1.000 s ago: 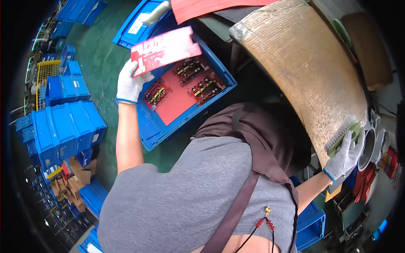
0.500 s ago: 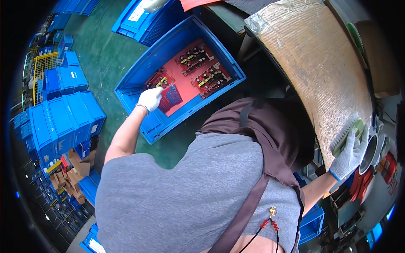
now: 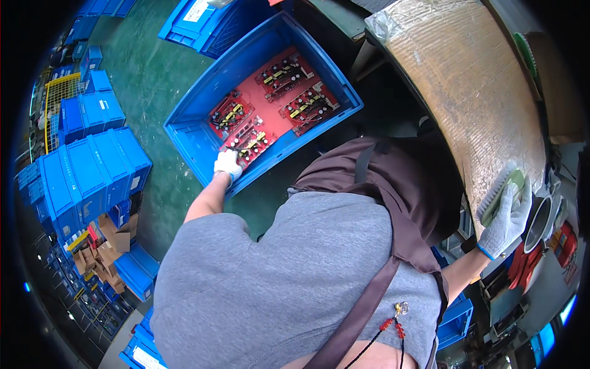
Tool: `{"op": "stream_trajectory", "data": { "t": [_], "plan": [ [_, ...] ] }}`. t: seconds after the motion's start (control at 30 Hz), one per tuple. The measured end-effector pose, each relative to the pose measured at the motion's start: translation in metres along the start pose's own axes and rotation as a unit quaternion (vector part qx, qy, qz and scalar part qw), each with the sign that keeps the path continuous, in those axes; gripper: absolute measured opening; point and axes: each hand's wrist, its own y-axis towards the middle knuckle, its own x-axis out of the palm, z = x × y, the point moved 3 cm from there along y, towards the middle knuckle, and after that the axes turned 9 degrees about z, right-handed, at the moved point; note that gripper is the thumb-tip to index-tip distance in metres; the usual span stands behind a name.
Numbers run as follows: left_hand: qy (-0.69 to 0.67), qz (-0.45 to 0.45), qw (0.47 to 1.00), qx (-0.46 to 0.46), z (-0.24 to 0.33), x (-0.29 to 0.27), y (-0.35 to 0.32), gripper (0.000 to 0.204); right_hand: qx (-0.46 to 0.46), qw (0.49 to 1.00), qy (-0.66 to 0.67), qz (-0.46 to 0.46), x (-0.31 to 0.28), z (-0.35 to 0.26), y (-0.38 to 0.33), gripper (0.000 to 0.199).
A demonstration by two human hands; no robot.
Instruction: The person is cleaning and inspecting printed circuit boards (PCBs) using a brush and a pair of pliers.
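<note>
In a deep blue crate (image 3: 206,83), several red circuit boards lie with their components facing up, on a pinkish-red sheet (image 3: 275,120). My left hand (image 3: 228,165), in a white glove, reaches over the crate's near-left side. Its fingers are closed at the edge of the nearest circuit board (image 3: 253,146); the fingertips are partly hidden among the components. On the right, my gloved right hand (image 3: 511,212) grips a scrub brush (image 3: 503,195) with a pale green back and whitish bristles. The brush is by the edge of a cardboard-covered bench (image 3: 467,92).
Another blue crate (image 3: 206,27) stands beyond the open one. Stacked blue crates (image 3: 98,175) line the left, with torn cardboard (image 3: 101,252) below them. A second green brush (image 3: 525,54) is by the bench's far right edge. A round metal rim (image 3: 538,224) sits beside my right hand.
My left hand has moved toward the crate's near side. The nearest board, earlier with its plain side showing, now lies components up. My right hand still holds the brush, nearly unmoved.
</note>
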Motion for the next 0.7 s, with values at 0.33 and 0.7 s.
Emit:
{"op": "stream_trajectory", "data": {
  "t": [0.33, 0.7],
  "plan": [
    [-0.217, 0.227, 0.939, -0.141, 0.046, -0.015, 0.095, 0.049, 0.026, 0.998, 0.057, -0.023, 0.015, -0.030, -0.001, 0.051],
    [-0.419, 0.460, 0.782, -0.035, 0.241, -0.349, 0.145, 0.110, 0.043, 0.997, 0.047, 0.044, -0.022, 0.000, -0.016, 0.050]
  ]
}}
